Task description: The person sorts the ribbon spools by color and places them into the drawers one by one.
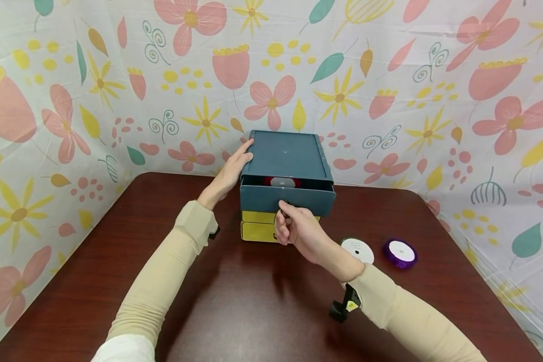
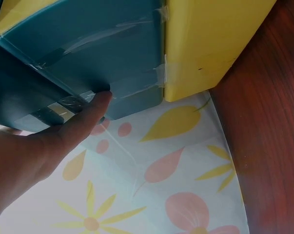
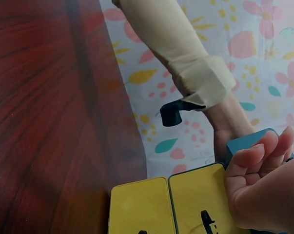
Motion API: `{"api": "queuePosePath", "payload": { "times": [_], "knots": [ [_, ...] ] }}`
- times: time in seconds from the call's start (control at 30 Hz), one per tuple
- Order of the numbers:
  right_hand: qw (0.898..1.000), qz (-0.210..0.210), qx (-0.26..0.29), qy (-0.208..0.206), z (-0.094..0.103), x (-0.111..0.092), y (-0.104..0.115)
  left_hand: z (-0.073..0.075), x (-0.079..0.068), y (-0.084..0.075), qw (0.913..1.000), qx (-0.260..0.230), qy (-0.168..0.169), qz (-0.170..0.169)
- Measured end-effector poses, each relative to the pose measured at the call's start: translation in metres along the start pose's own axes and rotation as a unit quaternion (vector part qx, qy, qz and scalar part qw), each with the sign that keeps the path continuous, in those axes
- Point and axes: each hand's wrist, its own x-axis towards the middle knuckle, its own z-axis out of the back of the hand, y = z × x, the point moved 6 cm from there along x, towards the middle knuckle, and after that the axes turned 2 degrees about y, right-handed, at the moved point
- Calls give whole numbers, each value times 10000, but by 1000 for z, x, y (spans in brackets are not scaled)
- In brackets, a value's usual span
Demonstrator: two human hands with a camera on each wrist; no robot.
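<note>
A small drawer cabinet with a blue-grey top stands near the back of the table. Its blue top drawer is partly pulled out, and a red-rimmed spool shows inside. At the drawer front my right hand has its fingers curled and grips the small dark handle, mostly hidden by the fingers. My left hand rests against the cabinet's upper left side; in the left wrist view one finger lies extended along the blue wall. Beneath are two yellow drawers, with black handles in the right wrist view.
To the right of the cabinet lie a white-faced spool, partly behind my right wrist, and a purple ribbon roll. The dark reddish table meets a flower-print cloth hanging close behind the cabinet.
</note>
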Motion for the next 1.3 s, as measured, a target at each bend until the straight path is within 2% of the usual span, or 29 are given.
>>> {"api": "queuePosePath", "payload": {
  "times": [0.33,0.47,0.63,0.97,1.07,1.17,1.23,1.3],
  "knots": [
    [9999,11,5,-141,5,8,0,-1,-1,-2,9999,-121,36,6],
    [9998,10,-2,-219,8,12,1,-2,-7,-13,9997,-214,106,64],
    [9997,48,-12,-248,11,19,3,-4,-16,-28,9998,-101,135,44],
    [9994,-39,112,-331,18,25,2,-5,-17,-28,9996,-199,182,44],
    [9998,-6,-35,-216,17,21,1,-5,-17,-29,9997,-180,181,52],
    [9990,24,-436,100,15,15,-5,-5,-18,-28,9996,-173,200,66],
    [9968,-74,-718,347,15,11,-13,-4,-19,-28,9996,-174,211,68],
    [9931,-358,-993,517,17,8,-25,-4,-19,-28,9996,-172,213,62]
  ]
}}
